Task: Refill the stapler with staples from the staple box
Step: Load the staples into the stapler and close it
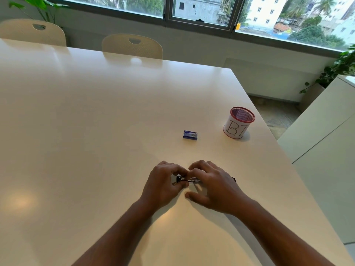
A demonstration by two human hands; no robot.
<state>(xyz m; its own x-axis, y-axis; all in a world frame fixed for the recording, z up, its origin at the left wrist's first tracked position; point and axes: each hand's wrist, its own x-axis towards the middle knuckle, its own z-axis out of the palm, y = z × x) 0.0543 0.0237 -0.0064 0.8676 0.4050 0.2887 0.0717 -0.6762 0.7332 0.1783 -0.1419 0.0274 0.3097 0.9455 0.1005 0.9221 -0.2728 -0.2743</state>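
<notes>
Both hands low over the white counter (96,121), toward its near edge and right of the middle. Left hand (163,185) curled over one end of a small metal stapler (187,179), fingertips pinching the dark end; grip clamped on the stapler. Right hand (209,187) arched over the other end, fingers bent down onto the shiny bar, thumb stretched out flat on the counter just in front; grip closed on the stapler as well. Only a short chrome stretch of the stapler visible between the two hands, lying lengthwise from left to right, on or just above the surface; cannot tell which. Whether the magazine stands open, hidden by the fingers.

Small blue staple box (190,134) flat on the counter beyond the hands, apart from them, toward the right edge, looking shut. Further right, near the right edge, a red mesh pen holder (238,122) upright, wrapped in white paper with the letters "BI" drawn on it. Nothing seen sticking up from it.

Two cream chairs (132,46) pushed in along the far edge of the counter. Behind them a wide window (199,10) with buildings and trees outside. Leafy plants at the far left corner and at the right (343,66), beside a white cabinet (326,141).
</notes>
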